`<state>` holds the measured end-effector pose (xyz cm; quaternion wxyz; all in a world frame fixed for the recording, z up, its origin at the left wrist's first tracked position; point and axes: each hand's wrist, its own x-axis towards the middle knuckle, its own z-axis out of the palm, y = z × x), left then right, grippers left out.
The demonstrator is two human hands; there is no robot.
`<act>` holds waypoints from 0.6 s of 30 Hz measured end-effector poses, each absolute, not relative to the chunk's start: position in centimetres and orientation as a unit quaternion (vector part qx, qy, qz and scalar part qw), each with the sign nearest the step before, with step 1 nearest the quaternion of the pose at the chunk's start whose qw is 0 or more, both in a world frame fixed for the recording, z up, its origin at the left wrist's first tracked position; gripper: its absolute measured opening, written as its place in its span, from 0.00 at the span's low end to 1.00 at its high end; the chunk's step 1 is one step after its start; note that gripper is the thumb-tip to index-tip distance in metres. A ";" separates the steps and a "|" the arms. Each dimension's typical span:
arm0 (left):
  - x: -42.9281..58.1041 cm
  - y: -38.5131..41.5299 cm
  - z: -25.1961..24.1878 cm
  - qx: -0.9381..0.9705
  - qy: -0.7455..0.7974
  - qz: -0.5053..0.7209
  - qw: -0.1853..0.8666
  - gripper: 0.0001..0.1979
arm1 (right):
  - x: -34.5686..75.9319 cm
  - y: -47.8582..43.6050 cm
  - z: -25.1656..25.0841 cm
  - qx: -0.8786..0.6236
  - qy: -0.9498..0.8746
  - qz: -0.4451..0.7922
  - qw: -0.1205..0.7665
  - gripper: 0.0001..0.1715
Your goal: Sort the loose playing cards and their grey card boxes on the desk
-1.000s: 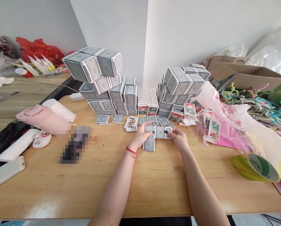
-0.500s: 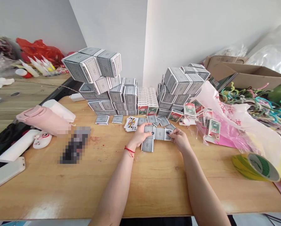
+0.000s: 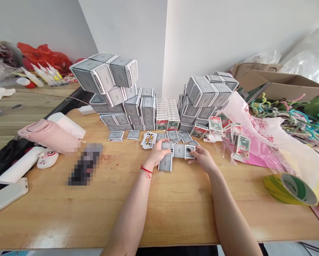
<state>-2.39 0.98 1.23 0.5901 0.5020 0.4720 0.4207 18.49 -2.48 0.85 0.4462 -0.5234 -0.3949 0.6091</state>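
Note:
Between my hands is a piece made of joined playing cards (image 3: 179, 151), grey patterned backs up, with one part hanging down on the left. My left hand (image 3: 159, 153) grips its left end, thumb over the top. At the right end my right hand (image 3: 200, 156) pinches the piece, thumb on its face. Just beyond lie loose grey-backed cards (image 3: 172, 134) and a face-up pile of cards with a queen on top (image 3: 149, 139). What the fingers do underneath is hidden.
Stacked blocks of folded cards rise at the left (image 3: 116, 96) and right (image 3: 202, 96). Card boxes (image 3: 167, 115) stand between them. A roll of tape (image 3: 290, 189) lies at right, a pink bottle (image 3: 50, 137) at left, a cardboard box (image 3: 284, 85) behind.
The card piece and both hands have shifted slightly left. My right hand's thumb and fingers now lie further over the right end of the piece.

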 end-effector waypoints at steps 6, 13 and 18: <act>-2.4 0.9 1.2 0.518 0.475 0.421 0.574 0.23 | 18.7 -2.3 0.4 -0.531 -0.482 0.546 0.432 0.18; -3.2 1.1 1.0 0.502 0.476 0.416 0.590 0.23 | 19.3 -2.4 0.4 -0.535 -0.452 0.570 0.430 0.17; -3.1 1.0 0.7 0.509 0.471 0.402 0.599 0.24 | 18.9 -2.3 0.3 -0.526 -0.478 0.562 0.424 0.17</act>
